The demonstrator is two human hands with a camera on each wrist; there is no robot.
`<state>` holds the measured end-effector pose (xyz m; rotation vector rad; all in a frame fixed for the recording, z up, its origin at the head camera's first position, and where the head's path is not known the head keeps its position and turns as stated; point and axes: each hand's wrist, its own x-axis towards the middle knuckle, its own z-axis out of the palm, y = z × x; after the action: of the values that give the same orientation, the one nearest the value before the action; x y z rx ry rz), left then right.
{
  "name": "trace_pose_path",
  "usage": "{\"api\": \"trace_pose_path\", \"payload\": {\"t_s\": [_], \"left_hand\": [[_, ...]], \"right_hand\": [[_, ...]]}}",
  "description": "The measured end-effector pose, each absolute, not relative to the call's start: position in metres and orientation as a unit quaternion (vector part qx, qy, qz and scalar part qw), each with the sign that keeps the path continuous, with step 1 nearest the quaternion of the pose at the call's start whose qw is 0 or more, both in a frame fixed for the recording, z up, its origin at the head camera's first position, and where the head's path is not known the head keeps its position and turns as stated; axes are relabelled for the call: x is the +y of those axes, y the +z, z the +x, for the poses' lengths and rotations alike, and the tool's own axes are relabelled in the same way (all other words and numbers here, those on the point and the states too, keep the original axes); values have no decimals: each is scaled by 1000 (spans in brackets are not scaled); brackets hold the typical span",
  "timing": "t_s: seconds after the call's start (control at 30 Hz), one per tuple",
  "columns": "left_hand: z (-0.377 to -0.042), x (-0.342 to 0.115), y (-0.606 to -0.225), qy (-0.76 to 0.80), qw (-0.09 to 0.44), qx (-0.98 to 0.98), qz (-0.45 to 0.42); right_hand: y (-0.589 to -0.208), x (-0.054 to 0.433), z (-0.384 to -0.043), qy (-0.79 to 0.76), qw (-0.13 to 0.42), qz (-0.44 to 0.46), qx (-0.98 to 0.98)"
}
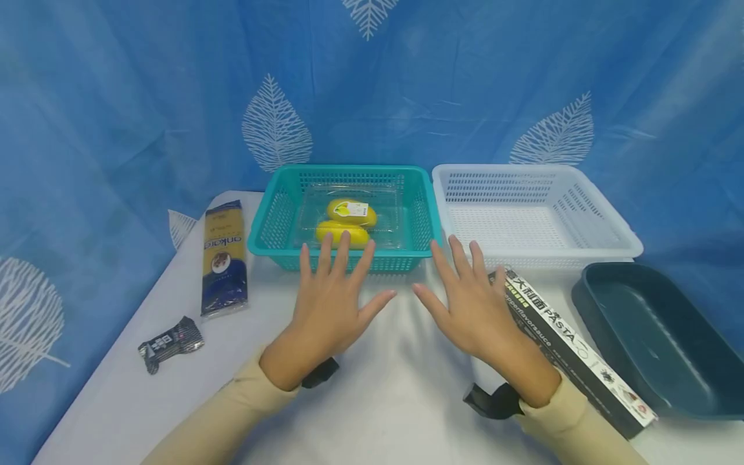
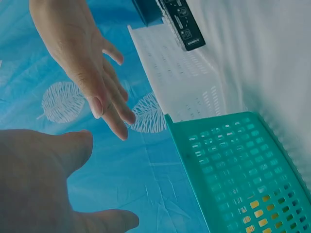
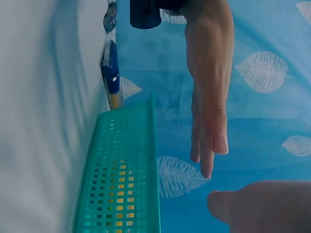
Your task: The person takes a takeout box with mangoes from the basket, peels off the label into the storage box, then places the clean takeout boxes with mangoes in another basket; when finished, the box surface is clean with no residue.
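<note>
Left hand (image 1: 331,300), fingers spread wide, hovers on near side of teal basket (image 1: 423,213); clear container (image 1: 391,210) with yellow fruits (image 1: 351,212) inside, beyond fingertips. Right hand (image 1: 473,307) equally wide; white basket (image 1: 500,226) farther, pasta box (image 1: 566,349) right, on surface (image 1: 383,394).

A white table (image 1: 383,407) is backed by a blue sheet (image 1: 418,77), which is also seen beyond the table's slanting left edge. The sheet is printed with white skeletal leaves: a large leaf (image 1: 28,323) is shown left of the table, a small leaf (image 1: 181,227) by its far left corner. Soft shadows are cast across the table, whose surface may be cloth-covered, though the weave cannot be made out.
</note>
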<state>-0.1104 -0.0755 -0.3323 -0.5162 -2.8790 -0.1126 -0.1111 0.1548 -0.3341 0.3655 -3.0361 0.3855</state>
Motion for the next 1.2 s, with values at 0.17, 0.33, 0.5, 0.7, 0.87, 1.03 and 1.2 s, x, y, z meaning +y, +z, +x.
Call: {"api": "trace_pose_path", "payload": {"t_s": [0.17,0.33,0.5,0.7,0.87,1.03,1.2], "left_hand": [[-112,-80,-331,-42,97,-981,-165],[-115,-88,-328,-51,81,-985,-144],[-123,-103,-327,-80,78,-986,-127],[-138,-133,-336,-192,172,-957,-133],[-149,-157,-354,-315,247,-909,-117],[-154,-175,-371,-393,251,-881,-73],[-158,-188,-382,-442,265,-856,-31]], "right_hand": [[-333,153,-115,129,29,123,-984],[-331,149,-121,133,29,127,-982],[-324,142,-137,148,31,132,-980],[-314,126,-166,185,47,150,-970],[-316,116,-192,223,35,156,-962],[-321,109,-217,251,1,147,-957],[-326,103,-237,269,-28,126,-955]]}}
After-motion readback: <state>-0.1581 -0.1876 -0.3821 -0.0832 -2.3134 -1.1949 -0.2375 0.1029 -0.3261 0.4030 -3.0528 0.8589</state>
